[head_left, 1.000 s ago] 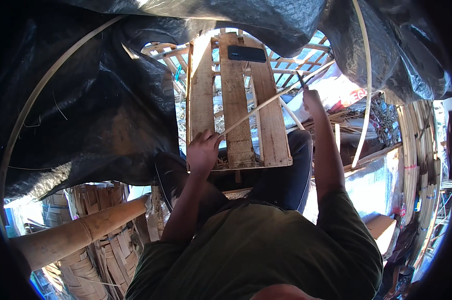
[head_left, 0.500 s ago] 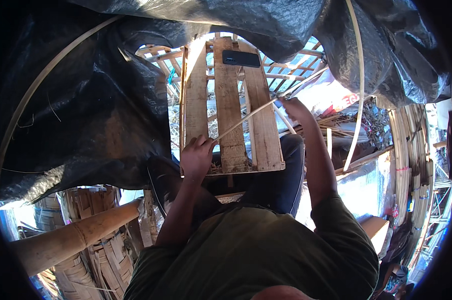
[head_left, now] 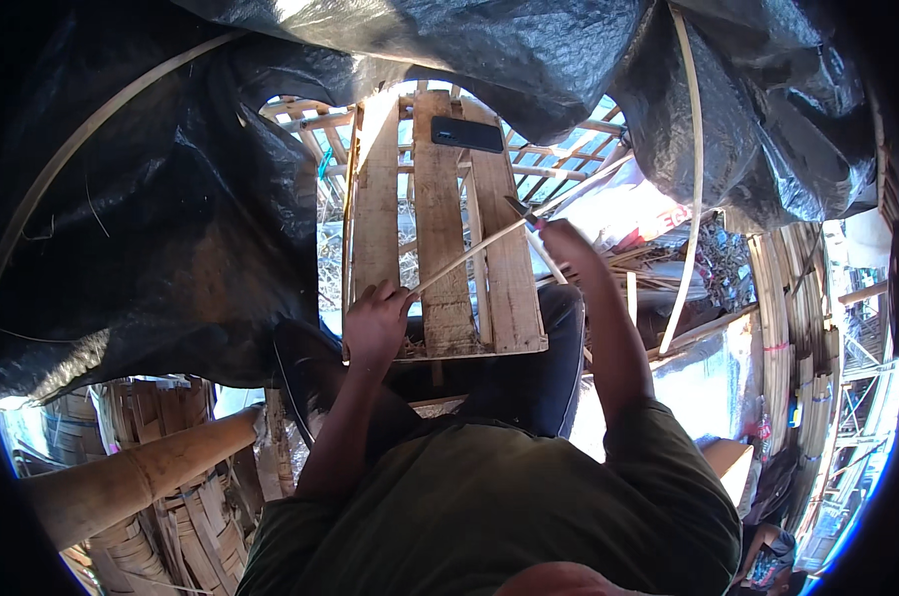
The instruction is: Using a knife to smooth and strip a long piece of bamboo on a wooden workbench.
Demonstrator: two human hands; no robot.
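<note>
A long thin bamboo strip (head_left: 474, 250) slants over the wooden slatted bench (head_left: 445, 313), from near left to far right. My left hand (head_left: 374, 323) is closed around its near end, above the left slats. My right hand (head_left: 567, 245) is closed on a knife (head_left: 517, 207) just off the bench's right edge. The dark blade points up and left, close against the strip; whether it touches cannot be told. Most of the handle is hidden in my fingers.
A dark phone (head_left: 466, 134) lies on the far slats. Black plastic sheeting (head_left: 171, 219) hangs at left and overhead. A thick bamboo pole (head_left: 142, 477) juts in at lower left. Bundled bamboo strips (head_left: 775, 328) stand at right, and split pieces lie beyond my right knee.
My right hand has turned and come slightly nearer, and the knife blade now shows beside the strip. My left hand keeps its hold. The whole view has shifted a little.
</note>
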